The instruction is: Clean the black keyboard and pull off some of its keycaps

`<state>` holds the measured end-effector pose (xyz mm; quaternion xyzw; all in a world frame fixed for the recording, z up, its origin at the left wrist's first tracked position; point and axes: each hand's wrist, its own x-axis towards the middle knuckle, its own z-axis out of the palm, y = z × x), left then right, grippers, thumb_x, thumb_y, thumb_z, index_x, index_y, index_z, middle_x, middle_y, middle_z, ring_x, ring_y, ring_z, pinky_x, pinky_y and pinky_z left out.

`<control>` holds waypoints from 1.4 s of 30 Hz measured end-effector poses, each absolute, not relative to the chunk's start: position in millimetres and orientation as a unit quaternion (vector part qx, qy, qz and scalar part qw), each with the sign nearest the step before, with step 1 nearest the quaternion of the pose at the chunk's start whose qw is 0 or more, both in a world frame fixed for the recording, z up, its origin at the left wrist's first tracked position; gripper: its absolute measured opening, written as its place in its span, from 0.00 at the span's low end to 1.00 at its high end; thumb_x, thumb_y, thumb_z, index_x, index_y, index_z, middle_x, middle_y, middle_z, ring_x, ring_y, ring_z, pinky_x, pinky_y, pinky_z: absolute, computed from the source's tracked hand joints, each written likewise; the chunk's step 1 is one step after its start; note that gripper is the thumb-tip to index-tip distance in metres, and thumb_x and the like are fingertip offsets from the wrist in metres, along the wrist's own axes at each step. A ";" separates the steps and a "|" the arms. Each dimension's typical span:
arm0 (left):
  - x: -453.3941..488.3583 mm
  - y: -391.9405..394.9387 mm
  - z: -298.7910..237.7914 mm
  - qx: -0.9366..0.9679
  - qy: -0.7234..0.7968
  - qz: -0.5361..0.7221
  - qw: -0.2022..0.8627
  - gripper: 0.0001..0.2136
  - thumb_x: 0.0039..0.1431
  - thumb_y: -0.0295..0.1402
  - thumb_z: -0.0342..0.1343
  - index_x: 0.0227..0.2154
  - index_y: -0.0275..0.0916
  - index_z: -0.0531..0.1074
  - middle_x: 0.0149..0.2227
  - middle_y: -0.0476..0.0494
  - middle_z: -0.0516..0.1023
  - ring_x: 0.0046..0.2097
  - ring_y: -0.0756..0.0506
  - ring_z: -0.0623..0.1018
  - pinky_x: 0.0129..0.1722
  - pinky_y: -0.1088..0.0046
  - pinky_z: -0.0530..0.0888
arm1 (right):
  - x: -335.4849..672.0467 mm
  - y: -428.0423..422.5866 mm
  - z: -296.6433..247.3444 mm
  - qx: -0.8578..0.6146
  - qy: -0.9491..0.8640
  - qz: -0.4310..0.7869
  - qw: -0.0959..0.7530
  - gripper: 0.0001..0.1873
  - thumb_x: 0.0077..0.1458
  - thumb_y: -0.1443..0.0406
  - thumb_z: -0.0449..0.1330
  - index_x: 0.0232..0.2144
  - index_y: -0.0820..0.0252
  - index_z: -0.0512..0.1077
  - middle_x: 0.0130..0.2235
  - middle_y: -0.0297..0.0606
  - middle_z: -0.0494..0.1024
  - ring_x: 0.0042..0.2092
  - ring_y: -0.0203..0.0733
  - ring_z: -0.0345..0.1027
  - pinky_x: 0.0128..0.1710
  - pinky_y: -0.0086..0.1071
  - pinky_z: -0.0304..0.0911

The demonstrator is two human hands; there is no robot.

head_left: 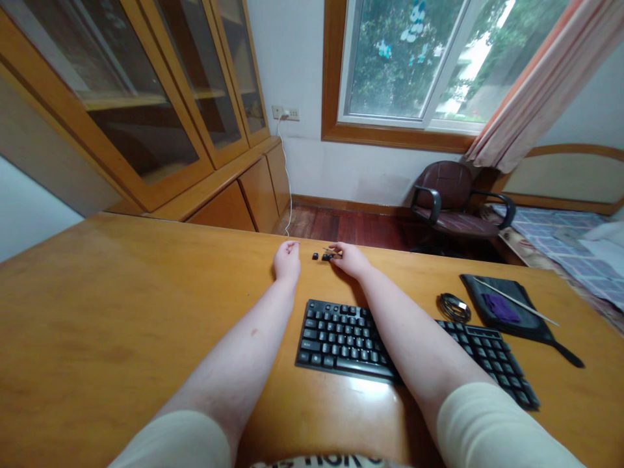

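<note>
Loose black keycaps (315, 256) at 11 o'clock from the keyboard (336, 338) on the bench (146, 292)
Left hand (286, 261) is curled, fingertips together, can't tell if around anything; right hand (349, 258) is right at their 3 o'clock, can't tell its grip either.

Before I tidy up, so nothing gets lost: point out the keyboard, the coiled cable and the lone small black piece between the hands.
Keyboard (344, 339), head view: on its letter keys.
Coiled cable (455, 316), head view: on the coil's near side.
Small black piece (315, 256), head view: on its middle.
</note>
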<state>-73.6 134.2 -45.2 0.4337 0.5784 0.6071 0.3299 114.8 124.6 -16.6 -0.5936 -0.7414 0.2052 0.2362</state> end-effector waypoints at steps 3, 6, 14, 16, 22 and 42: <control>-73.5 133.7 -44.2 0.433 0.581 0.606 0.327 0.07 0.50 0.37 0.52 0.29 0.40 0.70 0.23 0.51 0.71 0.27 0.50 0.70 0.27 0.77 0.65 | 114.5 124.2 -16.1 -0.593 -0.741 0.206 0.238 0.20 0.46 0.67 0.61 0.45 0.56 0.70 0.41 0.38 0.77 0.40 0.40 0.71 0.40 0.31 0.64; -73.3 133.0 -43.1 0.433 0.583 0.605 0.328 0.07 0.51 0.37 0.52 0.29 0.40 0.70 0.23 0.51 0.70 0.27 0.50 0.70 0.27 0.77 0.64 | 114.2 122.7 -15.3 -0.594 -0.739 0.206 0.241 0.20 0.46 0.66 0.61 0.45 0.56 0.70 0.42 0.38 0.77 0.40 0.40 0.71 0.41 0.32 0.64; -71.2 131.6 -42.9 0.438 0.584 0.601 0.326 0.08 0.51 0.38 0.52 0.30 0.40 0.69 0.22 0.53 0.69 0.24 0.51 0.68 0.25 0.77 0.63 | 113.0 109.0 26.3 -0.526 -0.754 0.175 0.351 0.14 0.51 0.62 0.58 0.41 0.57 0.72 0.41 0.38 0.76 0.42 0.40 0.69 0.44 0.33 0.62; -71.1 131.0 -43.0 0.438 0.585 0.601 0.324 0.08 0.51 0.38 0.52 0.30 0.40 0.69 0.21 0.53 0.68 0.23 0.51 0.67 0.24 0.77 0.62 | 112.5 97.0 54.5 -0.489 -0.758 0.164 0.400 0.13 0.55 0.62 0.53 0.41 0.57 0.72 0.41 0.38 0.76 0.43 0.40 0.68 0.45 0.34 0.62; -73.2 129.3 -41.6 0.425 0.585 0.615 0.315 0.07 0.51 0.38 0.52 0.30 0.40 0.69 0.25 0.51 0.70 0.27 0.51 0.70 0.27 0.77 0.65 | 115.8 38.9 110.6 -0.447 -0.739 0.183 0.469 0.19 0.62 0.61 0.42 0.39 0.57 0.72 0.38 0.37 0.74 0.43 0.39 0.67 0.46 0.33 0.60; -25.7 37.6 39.2 0.812 0.502 0.275 0.118 0.12 0.53 0.27 0.47 0.38 0.40 0.71 0.37 0.42 0.74 0.40 0.44 0.73 0.42 0.69 0.67 | 135.4 10.3 8.3 -0.504 -0.700 0.338 0.376 0.09 0.54 0.60 0.55 0.31 0.60 0.71 0.31 0.38 0.75 0.33 0.39 0.70 0.35 0.33 0.67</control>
